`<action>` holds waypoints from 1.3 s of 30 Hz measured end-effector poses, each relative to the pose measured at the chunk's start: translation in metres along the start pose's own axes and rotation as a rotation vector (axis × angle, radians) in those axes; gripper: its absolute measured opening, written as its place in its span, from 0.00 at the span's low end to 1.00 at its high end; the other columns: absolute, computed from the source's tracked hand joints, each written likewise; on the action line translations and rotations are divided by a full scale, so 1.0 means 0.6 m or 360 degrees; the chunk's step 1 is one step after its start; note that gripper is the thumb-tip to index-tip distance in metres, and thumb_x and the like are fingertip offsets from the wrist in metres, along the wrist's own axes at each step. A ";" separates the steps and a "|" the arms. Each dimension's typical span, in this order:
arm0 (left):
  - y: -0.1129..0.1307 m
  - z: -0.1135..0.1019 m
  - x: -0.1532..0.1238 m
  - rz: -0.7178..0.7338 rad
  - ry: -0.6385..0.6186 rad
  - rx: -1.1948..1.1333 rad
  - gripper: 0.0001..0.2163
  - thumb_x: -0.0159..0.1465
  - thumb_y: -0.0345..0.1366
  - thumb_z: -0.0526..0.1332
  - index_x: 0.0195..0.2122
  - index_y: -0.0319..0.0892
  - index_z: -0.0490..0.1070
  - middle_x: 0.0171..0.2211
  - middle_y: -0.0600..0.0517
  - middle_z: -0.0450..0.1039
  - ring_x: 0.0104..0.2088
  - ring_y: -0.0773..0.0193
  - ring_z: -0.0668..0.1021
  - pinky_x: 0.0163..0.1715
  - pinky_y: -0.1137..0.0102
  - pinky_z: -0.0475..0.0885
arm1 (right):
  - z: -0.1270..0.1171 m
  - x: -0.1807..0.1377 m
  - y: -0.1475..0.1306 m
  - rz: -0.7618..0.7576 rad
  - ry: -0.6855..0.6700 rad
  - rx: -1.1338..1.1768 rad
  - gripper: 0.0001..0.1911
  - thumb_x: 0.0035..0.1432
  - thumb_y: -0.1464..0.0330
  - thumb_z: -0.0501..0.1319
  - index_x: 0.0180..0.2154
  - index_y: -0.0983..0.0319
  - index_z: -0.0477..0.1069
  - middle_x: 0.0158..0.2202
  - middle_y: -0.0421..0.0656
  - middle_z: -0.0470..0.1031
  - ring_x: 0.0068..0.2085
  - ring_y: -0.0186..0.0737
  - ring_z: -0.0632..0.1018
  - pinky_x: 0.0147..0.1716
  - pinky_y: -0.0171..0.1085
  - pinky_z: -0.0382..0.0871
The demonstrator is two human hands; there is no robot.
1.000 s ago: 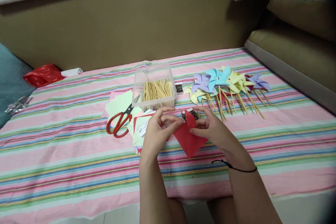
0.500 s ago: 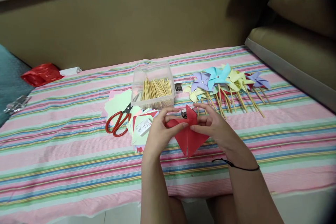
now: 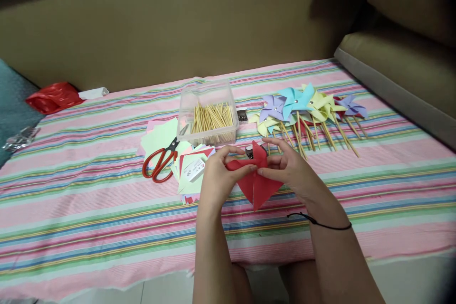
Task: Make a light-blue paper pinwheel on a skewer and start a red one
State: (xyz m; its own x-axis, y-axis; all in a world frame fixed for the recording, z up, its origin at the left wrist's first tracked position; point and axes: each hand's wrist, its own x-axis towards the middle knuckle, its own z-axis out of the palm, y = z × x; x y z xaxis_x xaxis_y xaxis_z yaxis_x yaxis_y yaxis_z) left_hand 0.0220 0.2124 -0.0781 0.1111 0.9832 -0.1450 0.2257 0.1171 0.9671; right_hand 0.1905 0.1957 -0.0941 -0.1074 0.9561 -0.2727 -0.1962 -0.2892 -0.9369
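Observation:
Both hands hold a red paper square [image 3: 257, 189] with slits, its flaps partly folded toward the middle. My left hand [image 3: 223, 171] pinches it from the left, thumb near the centre. My right hand [image 3: 285, 165] grips it from the right, its thumb also near the centre and the index finger raised along the top. Fingers behind the paper are partly hidden. Just beyond the paper lies a small dark packet [image 3: 250, 152], partly covered. Left of my hands are a stack of cut coloured paper [image 3: 188, 185] and a small white box [image 3: 195, 170] on top of it.
Red-handled scissors [image 3: 160, 164] lie on pale green sheets [image 3: 158, 137]. A clear plastic box [image 3: 213, 137] holds many wooden sticks [image 3: 212, 118]. Finished paper pinwheels [image 3: 295, 104] lie at the right. A red plastic bag [image 3: 55, 97] sits far left on the striped cloth [image 3: 107, 209].
Both hands keep their grip on the red paper, with hardly any visible change in its folds. The view has shifted slightly.

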 end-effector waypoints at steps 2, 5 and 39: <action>0.000 0.001 0.000 0.0004 0.0013 0.0017 0.14 0.48 0.38 0.72 0.34 0.43 0.73 0.16 0.61 0.65 0.16 0.71 0.62 0.20 0.74 0.58 | 0.001 0.000 0.000 -0.0006 0.0016 -0.0003 0.36 0.44 0.68 0.70 0.54 0.57 0.58 0.29 0.39 0.80 0.31 0.44 0.81 0.29 0.39 0.72; 0.000 0.002 0.001 0.0013 0.0020 0.0034 0.14 0.48 0.38 0.73 0.33 0.44 0.73 0.17 0.61 0.66 0.16 0.71 0.63 0.21 0.74 0.59 | 0.001 -0.001 0.000 -0.0017 0.0026 -0.0003 0.37 0.44 0.68 0.71 0.54 0.56 0.58 0.29 0.39 0.80 0.32 0.45 0.82 0.30 0.40 0.73; 0.007 0.009 0.004 0.0114 0.0355 -0.0496 0.22 0.55 0.43 0.69 0.48 0.45 0.65 0.46 0.47 0.77 0.45 0.61 0.78 0.42 0.69 0.70 | 0.010 0.004 -0.005 -0.0016 0.0408 0.0254 0.42 0.35 0.69 0.75 0.52 0.57 0.60 0.27 0.39 0.81 0.29 0.42 0.80 0.30 0.37 0.73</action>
State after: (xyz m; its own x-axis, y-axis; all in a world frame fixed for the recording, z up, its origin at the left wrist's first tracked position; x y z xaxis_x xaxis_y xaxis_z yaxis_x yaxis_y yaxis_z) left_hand 0.0287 0.2146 -0.0757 -0.1049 0.9927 -0.0590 -0.0836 0.0503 0.9952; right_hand 0.1852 0.1984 -0.0907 0.1411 0.9338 -0.3288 -0.3488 -0.2639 -0.8993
